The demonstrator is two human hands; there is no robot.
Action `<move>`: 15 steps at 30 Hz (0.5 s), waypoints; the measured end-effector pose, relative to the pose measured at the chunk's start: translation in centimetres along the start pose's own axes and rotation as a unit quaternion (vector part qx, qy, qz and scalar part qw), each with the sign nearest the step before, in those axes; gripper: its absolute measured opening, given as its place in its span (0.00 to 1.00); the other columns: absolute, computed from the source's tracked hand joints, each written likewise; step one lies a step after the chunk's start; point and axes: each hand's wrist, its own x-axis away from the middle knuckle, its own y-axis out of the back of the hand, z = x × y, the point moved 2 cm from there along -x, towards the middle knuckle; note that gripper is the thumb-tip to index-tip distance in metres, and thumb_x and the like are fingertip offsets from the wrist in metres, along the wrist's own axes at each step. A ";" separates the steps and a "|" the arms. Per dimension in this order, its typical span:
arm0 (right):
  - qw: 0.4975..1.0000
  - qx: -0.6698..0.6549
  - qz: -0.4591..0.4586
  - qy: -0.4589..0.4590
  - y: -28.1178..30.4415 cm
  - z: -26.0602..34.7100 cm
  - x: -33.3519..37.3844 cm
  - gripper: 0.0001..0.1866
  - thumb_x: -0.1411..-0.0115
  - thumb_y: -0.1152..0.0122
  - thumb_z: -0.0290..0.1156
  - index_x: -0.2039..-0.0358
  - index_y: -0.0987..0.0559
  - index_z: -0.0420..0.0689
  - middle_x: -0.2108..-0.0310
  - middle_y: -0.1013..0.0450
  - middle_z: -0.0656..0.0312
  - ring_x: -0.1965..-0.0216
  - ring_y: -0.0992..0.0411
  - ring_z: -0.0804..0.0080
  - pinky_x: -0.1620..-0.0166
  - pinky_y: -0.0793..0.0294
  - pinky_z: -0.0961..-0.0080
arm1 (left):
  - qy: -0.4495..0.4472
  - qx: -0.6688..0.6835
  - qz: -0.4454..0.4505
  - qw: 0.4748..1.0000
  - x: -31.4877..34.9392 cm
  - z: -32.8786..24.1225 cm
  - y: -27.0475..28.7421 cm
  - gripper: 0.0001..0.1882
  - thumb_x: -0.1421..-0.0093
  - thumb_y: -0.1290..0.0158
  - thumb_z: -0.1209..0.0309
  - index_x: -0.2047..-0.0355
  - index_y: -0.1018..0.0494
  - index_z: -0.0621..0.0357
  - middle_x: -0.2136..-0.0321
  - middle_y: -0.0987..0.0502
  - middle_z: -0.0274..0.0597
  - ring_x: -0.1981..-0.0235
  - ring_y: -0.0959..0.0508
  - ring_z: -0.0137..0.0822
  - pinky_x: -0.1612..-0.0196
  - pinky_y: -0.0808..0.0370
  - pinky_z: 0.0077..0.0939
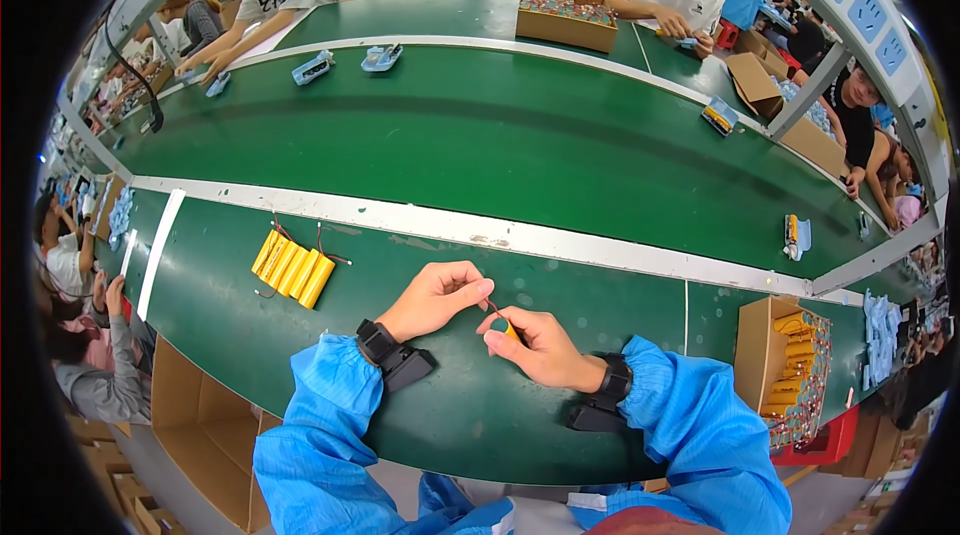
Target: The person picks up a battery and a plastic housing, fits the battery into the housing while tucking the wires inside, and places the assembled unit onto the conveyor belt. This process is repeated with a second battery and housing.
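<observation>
Over the middle of the green bench, my right hand [540, 347] is closed around a yellow cylindrical battery pack [511, 331], mostly hidden by the fingers. Thin dark red wires rise from its end toward my left hand [437, 297], whose thumb and forefinger pinch them. To the left of my hands, several yellow battery packs [293, 270] lie side by side in a row, their wires sticking out at both ends. Both wrists wear black straps with dark modules, over blue sleeves.
A cardboard box [765, 340] of yellow battery packs stands at the right. Beyond a white rail [480, 232] runs a green belt [450, 150] bearing blue casings [382, 57]. Co-workers sit across it, one near a filled carton [567, 20]. An open cardboard box [205, 415] sits below left.
</observation>
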 end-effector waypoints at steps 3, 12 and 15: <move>1.000 -0.002 0.000 -0.003 -0.1 0.0 0.0 0.12 0.34 0.46 0.35 0.59 0.24 0.39 0.77 0.28 0.69 0.77 0.35 0.88 0.72 0.37 0.86 | -0.002 0.006 0.002 1.000 0.0 0.0 0.0 0.07 0.35 0.50 0.71 0.68 0.28 0.63 0.71 0.25 0.34 0.66 0.25 0.23 0.60 0.27 0.20; 1.000 -0.005 -0.001 0.000 0.0 0.1 0.0 0.12 0.34 0.46 0.35 0.59 0.24 0.39 0.77 0.28 0.70 0.77 0.37 0.88 0.73 0.38 0.86 | -0.010 0.000 0.019 1.000 0.1 0.0 0.0 0.09 0.37 0.47 0.72 0.74 0.30 0.61 0.71 0.26 0.33 0.69 0.29 0.21 0.64 0.31 0.17; 1.000 -0.006 -0.001 -0.001 0.0 0.1 0.0 0.12 0.34 0.46 0.35 0.59 0.24 0.39 0.77 0.28 0.70 0.77 0.37 0.88 0.73 0.38 0.86 | -0.022 -0.004 0.024 0.999 0.1 0.0 0.0 0.11 0.37 0.47 0.73 0.77 0.32 0.61 0.71 0.27 0.33 0.70 0.30 0.21 0.65 0.32 0.17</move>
